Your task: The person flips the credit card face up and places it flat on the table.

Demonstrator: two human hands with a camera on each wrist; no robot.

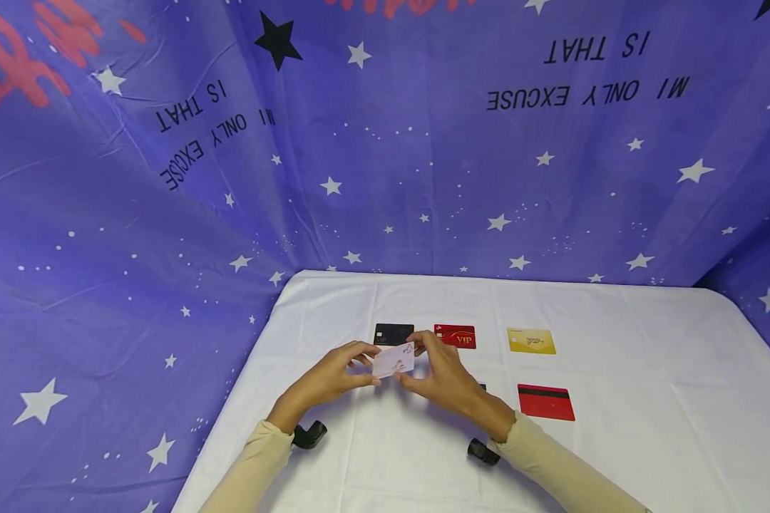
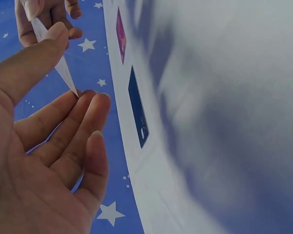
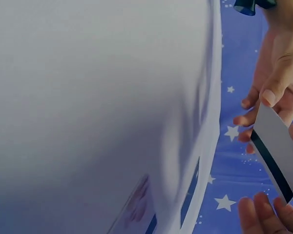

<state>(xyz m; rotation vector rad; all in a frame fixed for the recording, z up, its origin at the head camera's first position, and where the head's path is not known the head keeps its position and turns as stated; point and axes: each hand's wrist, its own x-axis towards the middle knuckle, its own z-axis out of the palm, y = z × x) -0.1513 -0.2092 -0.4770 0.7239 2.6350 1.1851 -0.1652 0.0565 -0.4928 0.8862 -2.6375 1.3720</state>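
A pale pink card [image 1: 393, 361] with a small printed pattern is held up over the table between both hands. My left hand [image 1: 336, 374] pinches its left end between thumb and fingers. At the other end my right hand [image 1: 448, 376] pinches it the same way. Seen edge-on in the left wrist view, the card [image 2: 63, 73] is a thin white sliver. A dark stripe crosses the face of the card [image 3: 276, 131] visible in the right wrist view. Just beyond the hands lie a black VIP card [image 1: 394, 333] and a red VIP card [image 1: 463, 336], partly covered by the right hand.
On the white tablecloth [image 1: 648, 456], a gold card [image 1: 531, 340] lies at the right, with a red black-striped card [image 1: 545, 402] nearer. A dark card corner [image 1: 483, 387] peeks from behind the right wrist. Star-printed purple cloth [image 1: 385, 199] hangs behind the table.
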